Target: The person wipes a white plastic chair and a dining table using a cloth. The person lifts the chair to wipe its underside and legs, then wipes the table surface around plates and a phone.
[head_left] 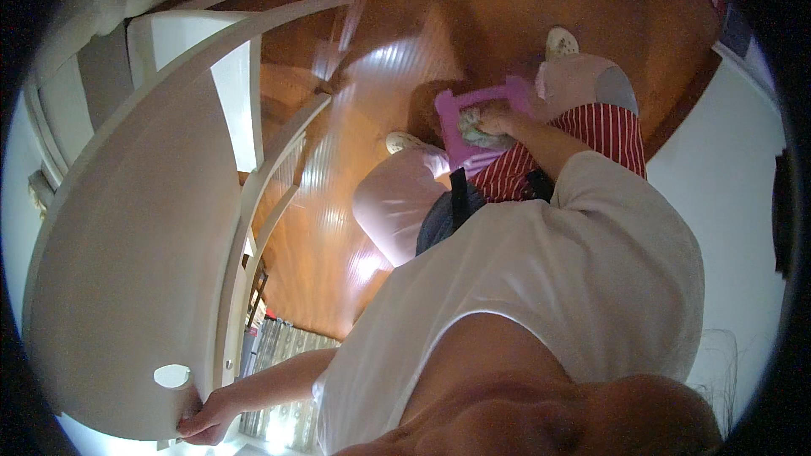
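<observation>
At the lower left, my left hand (205,422) is closed on the edge of a large white panel (135,228), beside a round hole in it. The panel looks bowed in this view. My right hand (497,123) reaches down in front of my body. Its fingers close on a crumpled pale grey-green cloth (483,137), partly hidden by the hand. The cloth lies within a pink, square-edged container (448,118) with raised corners, between my legs and near the floor. Whether the cloth is lifted off the container I cannot tell.
White rails and slats (270,169) stand along the panel's right side. The floor (405,0) is shiny brown wood. A white wall (718,194) rises at the right. A ribbed grey surface (283,346) shows below the slats. My light-coloured shoes (562,42) rest on the floor.
</observation>
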{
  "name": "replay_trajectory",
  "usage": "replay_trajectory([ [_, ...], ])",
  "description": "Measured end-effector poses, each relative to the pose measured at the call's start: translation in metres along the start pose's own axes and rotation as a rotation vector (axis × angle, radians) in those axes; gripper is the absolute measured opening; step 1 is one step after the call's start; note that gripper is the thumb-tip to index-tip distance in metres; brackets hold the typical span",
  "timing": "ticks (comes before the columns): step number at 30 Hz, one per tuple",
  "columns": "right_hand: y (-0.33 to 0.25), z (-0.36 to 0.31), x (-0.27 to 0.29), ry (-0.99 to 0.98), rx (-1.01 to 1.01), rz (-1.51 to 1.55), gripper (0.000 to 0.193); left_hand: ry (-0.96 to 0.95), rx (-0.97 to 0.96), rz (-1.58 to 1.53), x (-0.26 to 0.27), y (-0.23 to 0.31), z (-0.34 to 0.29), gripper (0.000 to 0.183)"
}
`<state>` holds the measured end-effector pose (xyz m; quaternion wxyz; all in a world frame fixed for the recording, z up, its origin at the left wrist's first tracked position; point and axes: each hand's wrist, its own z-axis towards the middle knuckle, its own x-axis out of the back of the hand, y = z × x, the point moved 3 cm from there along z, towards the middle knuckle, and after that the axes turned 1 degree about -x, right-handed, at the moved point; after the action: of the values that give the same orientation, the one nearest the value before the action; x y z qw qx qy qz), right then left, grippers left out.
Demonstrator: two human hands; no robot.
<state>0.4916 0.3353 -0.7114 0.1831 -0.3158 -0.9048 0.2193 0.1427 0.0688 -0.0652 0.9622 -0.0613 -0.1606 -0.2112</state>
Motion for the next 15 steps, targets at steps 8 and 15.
replay_trajectory([
  [8, -0.008, 0.053, -0.001, -0.125, -0.007, -0.153, 0.054, 0.139, -0.052, -0.055, -0.008, -0.004, -0.006, 0.038],
  [15, 0.007, 0.128, 0.112, 0.155, 0.05, -0.185, 0.053, 0.034, -0.093, 0.202, -0.017, -0.033, 0.021, 0.031],
])
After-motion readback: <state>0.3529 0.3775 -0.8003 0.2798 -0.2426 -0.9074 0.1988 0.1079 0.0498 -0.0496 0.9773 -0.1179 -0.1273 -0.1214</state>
